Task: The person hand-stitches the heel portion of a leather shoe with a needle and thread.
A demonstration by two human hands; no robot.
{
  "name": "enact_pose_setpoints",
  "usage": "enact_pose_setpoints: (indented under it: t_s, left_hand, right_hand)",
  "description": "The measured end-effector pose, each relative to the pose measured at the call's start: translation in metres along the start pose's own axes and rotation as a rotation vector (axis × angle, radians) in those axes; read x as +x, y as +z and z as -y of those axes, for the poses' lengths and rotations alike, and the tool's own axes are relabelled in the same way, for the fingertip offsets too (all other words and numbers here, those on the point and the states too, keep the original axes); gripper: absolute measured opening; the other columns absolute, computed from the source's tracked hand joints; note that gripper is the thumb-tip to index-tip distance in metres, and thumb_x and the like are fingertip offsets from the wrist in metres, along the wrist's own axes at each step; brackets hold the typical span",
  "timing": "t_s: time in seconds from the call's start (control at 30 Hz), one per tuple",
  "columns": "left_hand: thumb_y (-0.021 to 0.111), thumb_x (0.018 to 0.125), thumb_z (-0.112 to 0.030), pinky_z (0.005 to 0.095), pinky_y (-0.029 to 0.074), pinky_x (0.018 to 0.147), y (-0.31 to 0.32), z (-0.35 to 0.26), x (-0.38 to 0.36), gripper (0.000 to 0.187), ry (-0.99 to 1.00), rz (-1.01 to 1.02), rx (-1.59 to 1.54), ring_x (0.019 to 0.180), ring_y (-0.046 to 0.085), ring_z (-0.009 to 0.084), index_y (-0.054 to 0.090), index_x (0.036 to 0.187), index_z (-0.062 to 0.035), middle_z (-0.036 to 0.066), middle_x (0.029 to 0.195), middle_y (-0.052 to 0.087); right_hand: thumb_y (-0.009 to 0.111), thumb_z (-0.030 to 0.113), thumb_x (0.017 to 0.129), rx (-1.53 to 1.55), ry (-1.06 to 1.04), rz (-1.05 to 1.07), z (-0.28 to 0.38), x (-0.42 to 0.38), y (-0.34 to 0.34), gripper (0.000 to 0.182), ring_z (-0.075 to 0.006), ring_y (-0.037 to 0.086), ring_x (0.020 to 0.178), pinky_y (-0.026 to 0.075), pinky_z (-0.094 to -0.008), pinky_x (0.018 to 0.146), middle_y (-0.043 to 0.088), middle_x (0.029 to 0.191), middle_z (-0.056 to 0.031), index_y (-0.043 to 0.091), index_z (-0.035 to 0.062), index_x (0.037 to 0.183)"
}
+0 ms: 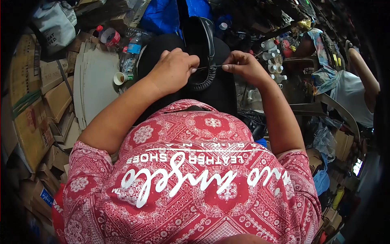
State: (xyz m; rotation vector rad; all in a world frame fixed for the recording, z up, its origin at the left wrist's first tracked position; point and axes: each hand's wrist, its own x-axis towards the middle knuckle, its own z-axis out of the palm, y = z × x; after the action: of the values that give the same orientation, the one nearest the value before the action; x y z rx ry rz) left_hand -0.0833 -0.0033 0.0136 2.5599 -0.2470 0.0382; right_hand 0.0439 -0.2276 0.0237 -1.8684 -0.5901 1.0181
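Observation:
A black shoe (199, 36) rests on my lap between dark-clothed legs, its rounded, stitched end toward my body. A thin dark thread (210, 66) stretches across the shoe from one hand to the other. At the shoe's left side, my left hand (175, 70) is closed with thumb and fingers pinched on the thread's end. To the right of the shoe, my right hand (245, 67) pinches the thread between thumb and fingers. Whether a needle is on the thread cannot be made out.
Flattened cardboard (30, 110) and a pale board (96, 83) lie at left. Near them are plastic bottles (134, 44) and a small cup (119, 78). A blue bag (162, 16) is ahead. Small white bottles (273, 57) and another person's arm (361, 71) are at right.

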Motion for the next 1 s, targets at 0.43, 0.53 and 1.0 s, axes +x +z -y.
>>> enact_pose_setpoints:
  t_s: [0.43, 0.53, 1.0]
  left_hand:
    - [0.053, 0.086, -0.009, 0.0458, 0.047, 0.075, 0.012, -0.005, 0.021, 0.01, 0.037, 0.116, -0.127, 0.085, 0.06, 0.0364, 0.059, 0.093, -0.005, 0.017, 0.085, 0.063]
    - [0.053, 0.086, -0.01, 0.0459, 0.047, 0.074, 0.015, -0.004, 0.019, 0.009, 0.077, 0.065, -0.032, 0.084, 0.059, 0.0368, 0.058, 0.091, -0.0057, 0.017, 0.082, 0.063]
    - [0.051, 0.082, -0.009, 0.0456, 0.049, 0.075, 0.021, 0.007, 0.016, 0.014, 0.158, 0.035, 0.065, 0.082, 0.063, 0.0336, 0.058, 0.094, -0.0085, 0.013, 0.083, 0.065]
  right_hand:
    - [0.069, 0.01, 0.081, -0.442, -0.374, -0.388, -0.004, -0.025, -0.01, 0.01, -0.0154, 0.055, 0.083, 0.044, -0.0281, 0.072, 0.055, 0.092, -0.0041, 0.063, 0.003, 0.086]
    - [0.068, 0.011, 0.08, -0.652, -0.331, -0.505, -0.006, 0.002, -0.022, 0.011, -0.0211, 0.057, 0.089, 0.045, -0.0336, 0.075, 0.058, 0.097, -0.0066, 0.065, 0.0045, 0.088]
    - [0.055, 0.014, 0.079, -1.432, -0.586, -0.033, 0.031, 0.005, 0.017, 0.014, -0.0212, 0.06, 0.087, 0.039, -0.0377, 0.084, 0.062, 0.072, -0.0015, 0.061, 0.0148, 0.092]
